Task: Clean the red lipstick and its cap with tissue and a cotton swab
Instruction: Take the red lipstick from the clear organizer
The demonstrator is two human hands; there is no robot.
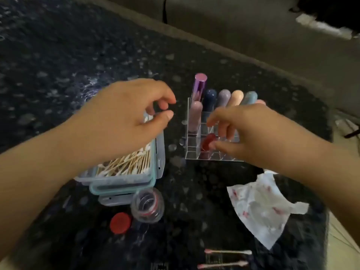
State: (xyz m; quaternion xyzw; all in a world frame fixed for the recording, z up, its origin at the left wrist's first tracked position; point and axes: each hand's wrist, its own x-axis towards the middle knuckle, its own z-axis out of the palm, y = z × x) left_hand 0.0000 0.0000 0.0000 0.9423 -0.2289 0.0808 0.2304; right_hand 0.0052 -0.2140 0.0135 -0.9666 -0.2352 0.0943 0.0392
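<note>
— Where's the red lipstick [208,142]?
— Standing in a front slot of the clear rack [194,152], pinched between thumb and fingers of the right hand [247,133].
— And the left hand [124,117]?
— Over the swab box [124,180], fingers loosely curled, its grip holding nothing.

Both forearms are bare, no sleeves; short nails on left grip [124,115] and right grip [247,131].

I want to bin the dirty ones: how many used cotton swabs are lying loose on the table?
2. One used swab lies near the bottom edge, below the stained tissue; the second swab lies just beneath it, roughly parallel. Others may lie out of view.
</note>
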